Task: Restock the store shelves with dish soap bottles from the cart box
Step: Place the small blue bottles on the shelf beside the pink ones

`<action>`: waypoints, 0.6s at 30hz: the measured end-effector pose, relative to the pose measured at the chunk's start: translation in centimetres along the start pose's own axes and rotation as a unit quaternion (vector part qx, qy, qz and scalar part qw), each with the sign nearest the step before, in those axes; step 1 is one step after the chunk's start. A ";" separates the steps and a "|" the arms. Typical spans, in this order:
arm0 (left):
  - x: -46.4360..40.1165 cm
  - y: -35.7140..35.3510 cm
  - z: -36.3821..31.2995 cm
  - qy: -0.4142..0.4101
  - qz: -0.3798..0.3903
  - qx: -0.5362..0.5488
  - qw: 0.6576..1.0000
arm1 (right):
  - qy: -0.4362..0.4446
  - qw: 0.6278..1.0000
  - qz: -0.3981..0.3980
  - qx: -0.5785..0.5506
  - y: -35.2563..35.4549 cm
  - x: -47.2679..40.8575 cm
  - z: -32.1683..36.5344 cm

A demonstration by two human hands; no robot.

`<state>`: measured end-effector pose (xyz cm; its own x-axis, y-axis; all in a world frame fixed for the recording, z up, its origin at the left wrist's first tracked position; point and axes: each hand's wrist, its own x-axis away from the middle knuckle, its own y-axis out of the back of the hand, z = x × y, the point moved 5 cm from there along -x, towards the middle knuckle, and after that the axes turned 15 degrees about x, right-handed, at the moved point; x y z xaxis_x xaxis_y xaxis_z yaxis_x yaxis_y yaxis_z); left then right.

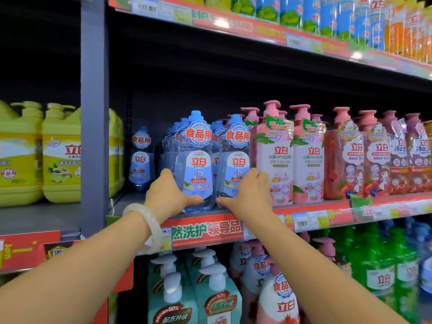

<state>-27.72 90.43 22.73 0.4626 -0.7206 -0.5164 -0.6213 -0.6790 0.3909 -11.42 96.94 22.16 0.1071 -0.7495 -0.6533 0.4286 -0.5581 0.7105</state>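
Head view: we read 立白 and 食品用 on two clear blue-capped dish soap bottles at the front edge of the middle shelf (315,208). Our left hand (169,195) wraps the left bottle (195,164); our right hand (250,192) wraps the right bottle (235,164), thumbs nearly meeting between them.

Both my bare arms reach forward and up, my left hand (171,191) and right hand (250,192) level and near each other, fingers curled, thumbs pointing inward, wrists straight.
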 end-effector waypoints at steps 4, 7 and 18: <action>0.0 0.0 0.0 0.000 -0.002 0.001 1.000 | -0.004 1.000 0.010 -0.006 -0.1 -0.1 -0.1; 0.0 0.0 0.1 0.002 -0.004 0.002 1.000 | -0.007 1.000 0.011 -0.011 -0.1 0.0 -0.2; 3.8 0.3 -3.2 -0.212 -0.064 -0.089 0.971 | 0.127 0.989 -0.063 -0.037 2.3 3.1 0.7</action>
<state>-24.09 87.03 23.32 0.2045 -0.5318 -0.8218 -0.4386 -0.8004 0.4087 -10.74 93.08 21.95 0.2667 -0.5558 -0.7874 0.5170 -0.6070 0.6036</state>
